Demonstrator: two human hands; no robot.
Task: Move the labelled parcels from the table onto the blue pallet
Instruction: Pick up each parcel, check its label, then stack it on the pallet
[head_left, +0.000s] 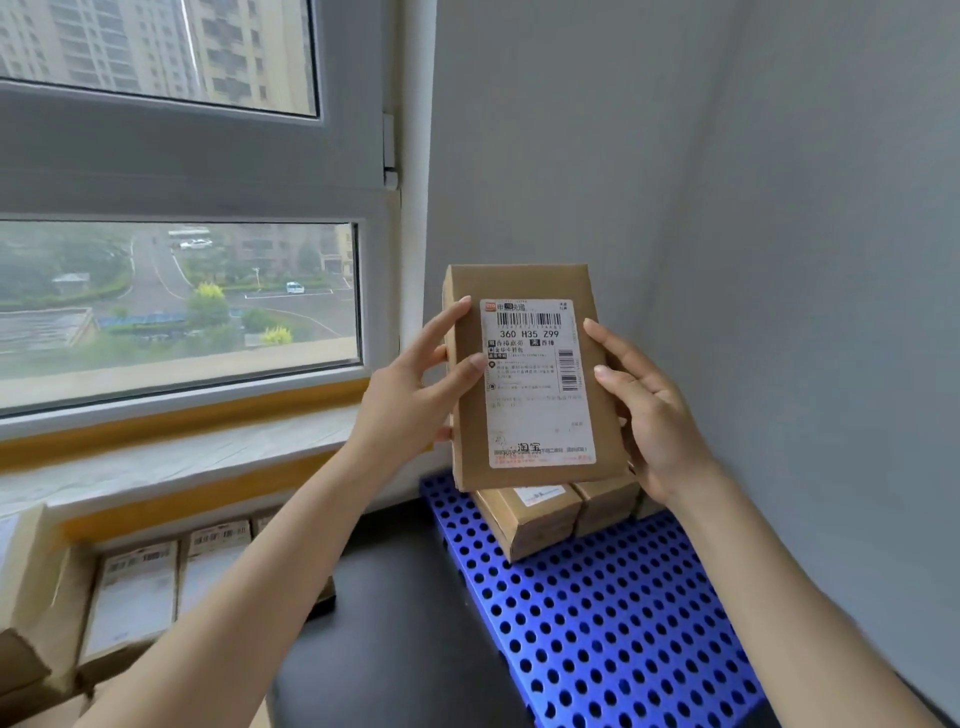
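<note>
I hold a brown cardboard parcel (524, 280) with a white shipping label facing me, up in the air above the far end of the blue perforated pallet (597, 613). My left hand (410, 395) grips its left edge and my right hand (649, 410) grips its right edge. Two brown parcels (535, 519) lie side by side on the pallet's far end, partly hidden behind the held one. Several more labelled parcels (135, 592) lie in a row at the lower left.
A window with a yellow-trimmed sill (171, 441) runs along the left. Grey walls (779, 260) close the corner behind and to the right of the pallet. A dark floor strip (389, 623) separates the pallet from the parcels on the left.
</note>
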